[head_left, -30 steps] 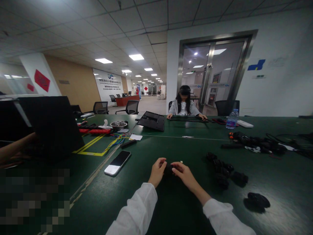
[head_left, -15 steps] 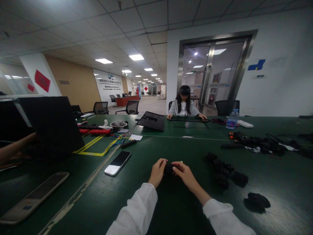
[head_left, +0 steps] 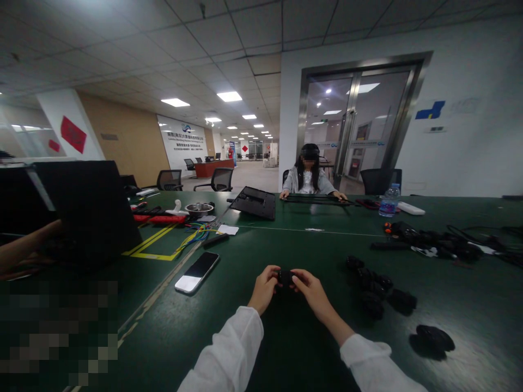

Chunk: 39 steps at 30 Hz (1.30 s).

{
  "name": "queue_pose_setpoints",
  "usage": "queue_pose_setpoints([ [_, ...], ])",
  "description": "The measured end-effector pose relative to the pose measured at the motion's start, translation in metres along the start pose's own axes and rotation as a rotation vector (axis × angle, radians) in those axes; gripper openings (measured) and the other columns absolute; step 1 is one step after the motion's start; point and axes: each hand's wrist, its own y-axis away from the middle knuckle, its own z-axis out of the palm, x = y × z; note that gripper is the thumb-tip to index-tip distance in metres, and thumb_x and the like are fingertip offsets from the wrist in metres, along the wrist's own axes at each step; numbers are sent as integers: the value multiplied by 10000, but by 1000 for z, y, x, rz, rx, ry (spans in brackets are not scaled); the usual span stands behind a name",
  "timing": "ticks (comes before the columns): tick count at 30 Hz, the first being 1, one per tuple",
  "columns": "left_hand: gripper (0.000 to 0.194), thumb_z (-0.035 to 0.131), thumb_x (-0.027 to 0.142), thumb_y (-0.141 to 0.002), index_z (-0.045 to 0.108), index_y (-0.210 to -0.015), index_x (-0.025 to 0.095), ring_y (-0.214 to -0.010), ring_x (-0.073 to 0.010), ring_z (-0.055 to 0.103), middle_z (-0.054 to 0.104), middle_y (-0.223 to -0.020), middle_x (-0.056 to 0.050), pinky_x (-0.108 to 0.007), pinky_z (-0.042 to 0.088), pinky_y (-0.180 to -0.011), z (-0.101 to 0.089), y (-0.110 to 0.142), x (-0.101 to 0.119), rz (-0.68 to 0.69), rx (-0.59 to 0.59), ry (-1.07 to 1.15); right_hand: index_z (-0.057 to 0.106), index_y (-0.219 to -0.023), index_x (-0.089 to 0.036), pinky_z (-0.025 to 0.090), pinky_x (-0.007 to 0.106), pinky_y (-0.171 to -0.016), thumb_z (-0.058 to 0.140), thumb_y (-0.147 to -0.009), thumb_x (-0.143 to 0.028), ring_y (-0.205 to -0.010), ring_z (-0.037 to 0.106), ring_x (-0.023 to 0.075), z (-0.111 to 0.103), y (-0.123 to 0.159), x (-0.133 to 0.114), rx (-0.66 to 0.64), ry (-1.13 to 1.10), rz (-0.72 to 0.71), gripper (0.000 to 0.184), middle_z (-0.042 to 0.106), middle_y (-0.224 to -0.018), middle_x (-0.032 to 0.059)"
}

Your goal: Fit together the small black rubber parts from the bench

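Observation:
Between my two hands is a small black object [head_left: 285, 278], too dark to name its kind. The fingers of my left hand [head_left: 264, 287] close on its left side. On its right side, my right hand [head_left: 312, 291] pinches it with thumb and fingers. Both hands are over the green table [head_left: 229, 337], sleeves white. To the right lies a group of dark rounded pieces [head_left: 371, 283], and nearer me a separate black piece [head_left: 433, 338]. A phone [head_left: 196, 272] lies face up left of my hands.
Across the table a person [head_left: 307, 173] holds a long black frame [head_left: 314, 200]. A black panel [head_left: 254, 202], a water bottle [head_left: 389, 200] and tangled black cables [head_left: 461, 242] lie farther back. At left, another person's arm [head_left: 30, 247] is behind a laptop [head_left: 87, 209].
The black object has turned slightly in my fingers and more of it shows. My right hand's fingers have shifted a little on it. The camera view has barely moved.

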Motion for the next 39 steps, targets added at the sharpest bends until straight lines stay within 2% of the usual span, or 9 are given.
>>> queue_pose_setpoints([
  [4, 406, 497, 25, -622, 493, -995, 185, -730, -125, 554, 591, -842, -23, -222, 427, -627, 1, 2, 1, 60, -48, -18, 553, -924, -182, 480, 318, -655, 536, -683, -372, -744, 588, 178, 0, -1, 1, 36, -29, 0, 307, 607, -883, 46],
  [7, 426, 560, 72, -635, 477, -1039, 180, -756, -134, 547, 589, -842, -28, -265, 422, -703, 0, 4, 4, 118, -82, -56, 550, -926, -186, 483, 317, -659, 539, -680, -375, -760, 589, 181, 0, -3, 3, 52, -41, 3, 310, 606, -896, 45],
  [16, 376, 515, 263, -732, 433, -1089, 177, -584, -120, 531, 554, -672, 10, -266, 420, -585, 0, 4, 4, 62, -60, -66, 529, -946, -192, 482, 322, -691, 522, -708, -327, -796, 583, 177, -2, -3, 5, 27, -16, 13, 273, 588, -933, 40],
  [25, 339, 535, 332, -711, 489, -1021, 201, -681, -131, 505, 519, -744, 10, -253, 400, -632, 0, 5, 5, 102, 79, -210, 532, -949, -190, 472, 313, -681, 500, -724, -333, -789, 581, 169, -2, -3, 8, 7, -12, -28, 268, 584, -927, 41],
  [33, 340, 559, 319, -698, 509, -1003, 176, -830, -158, 515, 541, -894, -42, -290, 400, -756, -1, 2, 1, 153, 113, -188, 567, -905, -178, 474, 297, -653, 553, -677, -320, -744, 585, 165, 0, 1, -4, 26, -23, 26, 269, 607, -872, 35],
  [39, 348, 521, 369, -719, 503, -1020, 195, -855, -173, 521, 536, -932, -50, -294, 418, -716, -1, 3, 0, 117, 101, -171, 565, -916, -197, 474, 299, -671, 541, -693, -328, -761, 581, 160, 0, 3, -4, -12, 1, -4, 260, 602, -889, 26],
])
